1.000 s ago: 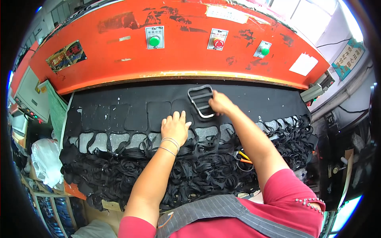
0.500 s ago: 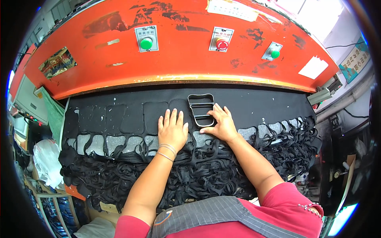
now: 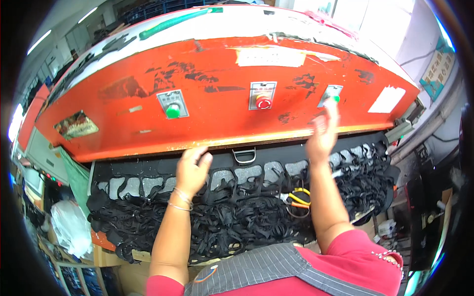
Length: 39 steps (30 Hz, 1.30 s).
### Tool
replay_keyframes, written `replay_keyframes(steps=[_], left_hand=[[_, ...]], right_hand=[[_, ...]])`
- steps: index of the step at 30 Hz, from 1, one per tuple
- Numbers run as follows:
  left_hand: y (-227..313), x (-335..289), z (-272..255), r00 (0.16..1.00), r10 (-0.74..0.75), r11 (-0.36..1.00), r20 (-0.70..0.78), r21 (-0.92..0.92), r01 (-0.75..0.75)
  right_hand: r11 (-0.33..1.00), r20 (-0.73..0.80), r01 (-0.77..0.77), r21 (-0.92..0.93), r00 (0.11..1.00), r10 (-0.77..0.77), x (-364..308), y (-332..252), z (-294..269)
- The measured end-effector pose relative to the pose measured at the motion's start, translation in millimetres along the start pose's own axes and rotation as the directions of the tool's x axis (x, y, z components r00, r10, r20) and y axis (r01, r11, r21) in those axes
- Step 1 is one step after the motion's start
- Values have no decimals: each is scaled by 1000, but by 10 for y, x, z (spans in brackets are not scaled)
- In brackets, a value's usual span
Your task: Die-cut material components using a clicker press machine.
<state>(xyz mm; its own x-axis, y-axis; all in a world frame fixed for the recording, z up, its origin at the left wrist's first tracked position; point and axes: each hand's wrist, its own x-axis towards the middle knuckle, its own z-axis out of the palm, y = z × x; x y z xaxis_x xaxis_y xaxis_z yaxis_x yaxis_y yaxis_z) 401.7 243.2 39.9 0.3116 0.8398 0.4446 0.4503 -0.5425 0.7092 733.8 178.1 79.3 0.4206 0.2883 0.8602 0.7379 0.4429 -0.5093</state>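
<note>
A metal-edged cutting die lies on black sheet material, its far part hidden beneath the front edge of the orange press head. My left hand is raised off the sheet to the left of the die, holding nothing, with thumb and fingers apart. Up at the right, my right hand is lifted with its fingers stretched, slightly blurred. Its fingertips overlap the right green button; whether they touch it I cannot tell. A second green button and a red button sit on the press front.
Cut black scrap strips hang in a tangled heap over the near edge. Scissors with yellow and orange handles rest on them. A white plastic bag is at the left, and a green tool lies on top of the press.
Both hands have left the sheet and the die; the right has risen to the right green button. The view has tilted up. The press head now covers much of the die, and scissors have become visible.
</note>
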Motion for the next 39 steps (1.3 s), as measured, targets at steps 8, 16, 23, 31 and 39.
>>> replay_keyframes(steps=[8,16,23,31,39], left_hand=[[911,168,-651,923,369,808,-107,529,-261],[1026,-1526,-561,977,200,932,72,295,-213],[2139,-2766,-36,869,113,790,483,486,-373],[1669,-2976,44,948,100,829,302,502,-247],[1279,-2050,-374,578,-364,906,730,423,37]], right_hand=[[743,-423,-115,-659,874,-240,868,309,-637],[991,188,137,-4,973,-134,-179,-1060,-1134],[957,861,279,-83,504,-72,-2379,-1929,-1592],[975,863,160,-156,502,56,-2325,-2156,-1586],[999,980,-2,-44,-194,42,-1764,-1849,-1109]])
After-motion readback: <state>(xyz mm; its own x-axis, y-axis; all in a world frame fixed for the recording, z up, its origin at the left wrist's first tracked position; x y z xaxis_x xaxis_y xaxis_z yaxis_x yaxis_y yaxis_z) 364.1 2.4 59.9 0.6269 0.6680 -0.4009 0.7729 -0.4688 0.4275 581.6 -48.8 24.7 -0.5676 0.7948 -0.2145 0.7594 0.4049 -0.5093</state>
